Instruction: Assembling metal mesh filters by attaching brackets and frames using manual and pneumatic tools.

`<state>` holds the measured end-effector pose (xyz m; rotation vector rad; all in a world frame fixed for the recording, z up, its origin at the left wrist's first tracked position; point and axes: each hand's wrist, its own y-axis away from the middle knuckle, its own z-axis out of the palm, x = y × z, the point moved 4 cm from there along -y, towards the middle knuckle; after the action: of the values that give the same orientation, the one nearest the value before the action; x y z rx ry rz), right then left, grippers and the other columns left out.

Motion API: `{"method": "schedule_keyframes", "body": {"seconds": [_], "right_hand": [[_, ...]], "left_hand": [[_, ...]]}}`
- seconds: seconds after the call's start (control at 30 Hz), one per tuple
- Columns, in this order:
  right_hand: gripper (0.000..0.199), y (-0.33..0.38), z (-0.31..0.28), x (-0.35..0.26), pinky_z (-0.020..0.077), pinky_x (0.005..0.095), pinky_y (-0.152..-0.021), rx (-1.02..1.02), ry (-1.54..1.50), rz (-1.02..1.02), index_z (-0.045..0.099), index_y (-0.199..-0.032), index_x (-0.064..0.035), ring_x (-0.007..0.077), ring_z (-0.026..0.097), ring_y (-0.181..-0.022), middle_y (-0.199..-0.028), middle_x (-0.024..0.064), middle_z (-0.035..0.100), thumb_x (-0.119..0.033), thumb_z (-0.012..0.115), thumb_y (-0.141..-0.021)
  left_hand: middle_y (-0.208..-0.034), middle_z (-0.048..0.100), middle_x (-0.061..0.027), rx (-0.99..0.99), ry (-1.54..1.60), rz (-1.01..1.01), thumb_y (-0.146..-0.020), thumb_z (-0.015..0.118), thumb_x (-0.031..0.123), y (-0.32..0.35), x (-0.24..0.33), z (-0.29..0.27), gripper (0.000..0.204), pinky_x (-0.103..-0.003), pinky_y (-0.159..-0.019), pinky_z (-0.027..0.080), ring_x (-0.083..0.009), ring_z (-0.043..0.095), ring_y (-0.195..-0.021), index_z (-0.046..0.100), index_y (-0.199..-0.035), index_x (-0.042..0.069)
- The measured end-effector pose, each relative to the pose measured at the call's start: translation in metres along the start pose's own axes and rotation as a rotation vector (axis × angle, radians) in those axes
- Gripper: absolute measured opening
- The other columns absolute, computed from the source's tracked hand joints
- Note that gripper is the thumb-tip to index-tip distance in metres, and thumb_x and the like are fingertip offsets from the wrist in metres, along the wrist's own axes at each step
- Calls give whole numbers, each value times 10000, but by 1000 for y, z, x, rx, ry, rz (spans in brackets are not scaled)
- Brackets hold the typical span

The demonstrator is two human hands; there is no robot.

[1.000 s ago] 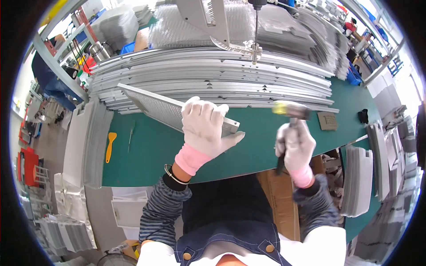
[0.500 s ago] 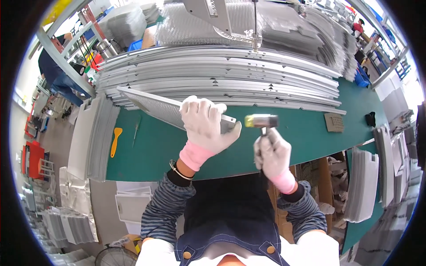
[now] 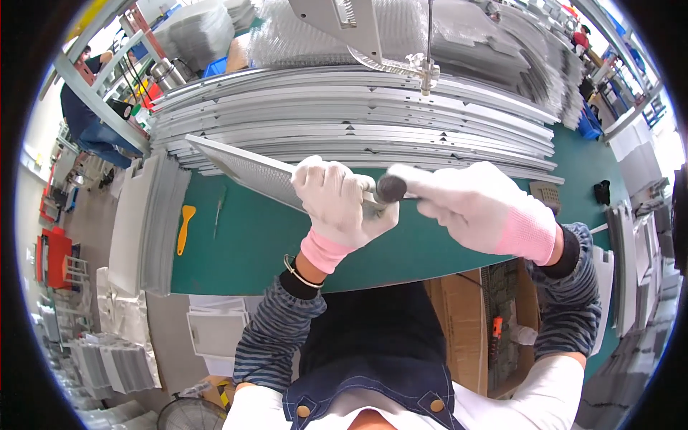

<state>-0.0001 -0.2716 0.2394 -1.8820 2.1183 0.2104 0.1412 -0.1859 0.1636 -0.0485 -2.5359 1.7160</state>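
My left hand (image 3: 337,204), in a white glove with a pink cuff, is closed around the near end of a flat grey framed mesh panel (image 3: 247,175). The panel slants away to the far left over the green tabletop. In my right hand (image 3: 476,208), gloved alike, is a small mallet (image 3: 391,188), its round black face turned up at the panel's near end, right beside my left fingers. My right fingers hide most of its handle. I cannot tell whether the mallet touches the panel.
Long grey metal strips (image 3: 344,118) lie stacked across the back of the green table (image 3: 251,247). A yellow scraper (image 3: 186,229) and a stack of panels (image 3: 143,222) are on the left. A metal arm (image 3: 365,36) hangs overhead. An open cardboard box (image 3: 459,330) stands below the table's edge.
My right hand has swung the mallet up and left to the panel's near end, and the mallet's head has turned its black face upward. My left hand and the panel have barely moved.
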Motion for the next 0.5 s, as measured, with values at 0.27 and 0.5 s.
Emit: {"method": "schedule_keyframes", "body": {"seconds": [0.27, 0.5], "right_hand": [[381, 38, 51, 42, 439, 309, -525, 291, -399, 363, 543, -1303, -45, 190, 515, -512, -611, 103, 480, -17, 530, -923], [269, 143, 101, 197, 515, 458, -698, 93, 354, 780, 598, -1155, 23, 393, 637, -820, -973, 235, 647, -131, 522, -949]], "left_hand": [[-737, 421, -54, -12, 13, -41, -595, 753, 356, 12, -11, -5, 364, -454, -762, 352, -276, 436, -738, 529, -774, 131], [-758, 433, -6, 27, 100, -60, -559, 745, 326, 9, -5, -5, 338, -437, -809, 366, -231, 447, -791, 573, -800, 164]]}}
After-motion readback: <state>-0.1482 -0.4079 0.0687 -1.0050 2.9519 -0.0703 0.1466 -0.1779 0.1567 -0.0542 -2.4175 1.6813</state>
